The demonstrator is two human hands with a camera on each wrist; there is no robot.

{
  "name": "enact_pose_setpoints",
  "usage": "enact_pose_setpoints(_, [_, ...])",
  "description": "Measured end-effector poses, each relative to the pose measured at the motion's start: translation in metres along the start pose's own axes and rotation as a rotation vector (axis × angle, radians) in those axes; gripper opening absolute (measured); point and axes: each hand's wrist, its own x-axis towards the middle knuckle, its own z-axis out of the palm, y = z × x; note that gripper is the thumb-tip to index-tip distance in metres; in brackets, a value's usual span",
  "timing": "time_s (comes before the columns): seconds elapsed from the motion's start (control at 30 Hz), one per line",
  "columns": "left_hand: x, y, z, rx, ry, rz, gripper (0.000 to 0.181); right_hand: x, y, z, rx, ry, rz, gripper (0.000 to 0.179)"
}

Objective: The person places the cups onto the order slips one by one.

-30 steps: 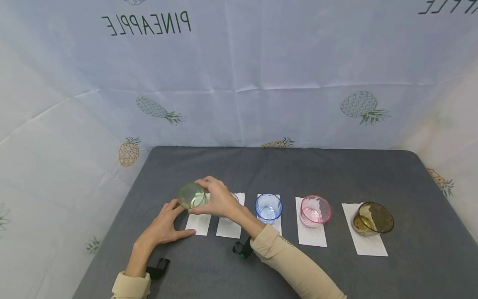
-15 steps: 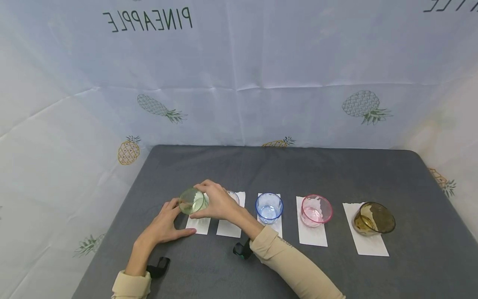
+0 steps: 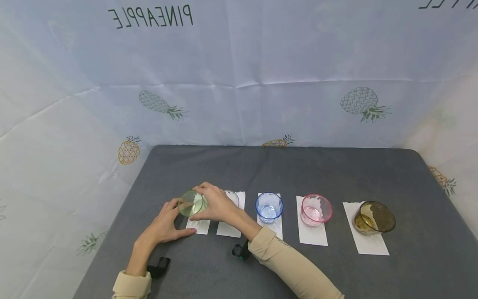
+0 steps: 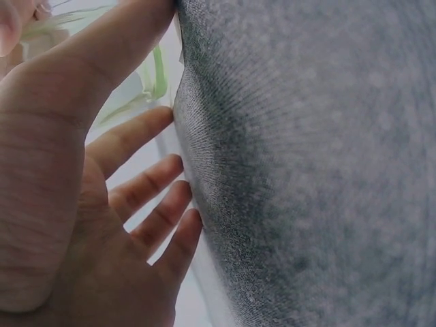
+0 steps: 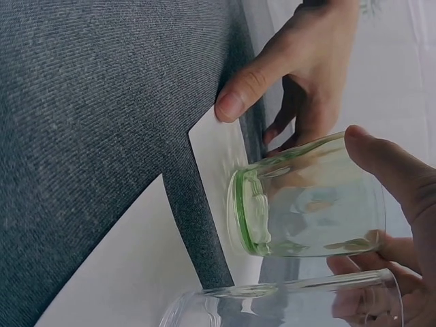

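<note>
In the head view my right hand (image 3: 216, 205) holds a green glass cup (image 3: 189, 204), thumb and fingers on opposite sides near its rim. The right wrist view has the cup's thick green base (image 5: 252, 211) close over the leftmost white paper (image 5: 218, 163). My left hand (image 3: 164, 224) rests on the table left of the cup, fingers spread and relaxed. Its thumb (image 5: 235, 102) touches a corner of that paper. A clear glass cup (image 5: 286, 308) stands just beside the green one, largely hidden behind my right hand in the head view.
Farther right, a blue glass cup (image 3: 269, 208), a pink one (image 3: 315, 211) and an amber one (image 3: 374, 217) each stand on their own white paper. The dark grey table (image 3: 280, 170) meets a pineapple-print curtain (image 3: 291, 54) at its back edge.
My right hand has come down slightly with the green glass cup, closer over the leftmost paper. My left hand and the other cups have stayed in place.
</note>
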Motion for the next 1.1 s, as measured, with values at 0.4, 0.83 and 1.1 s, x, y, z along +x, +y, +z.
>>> enact_pose_setpoints(0.4, [0.002, 0.002, -0.005, 0.009, -0.004, -0.005, 0.08, 0.003, -0.004, -0.005, -0.057, 0.011, 0.054, 0.08])
enact_pose_setpoints(0.83, [0.005, 0.001, -0.008, 0.017, -0.003, 0.006, 0.079, 0.008, -0.001, -0.01, -0.043, -0.01, 0.06, 0.081])
enact_pose_setpoints(1.1, [0.007, 0.0, -0.01, 0.014, -0.008, -0.001, 0.079, 0.01, 0.001, -0.013, -0.072, -0.005, 0.042, 0.08])
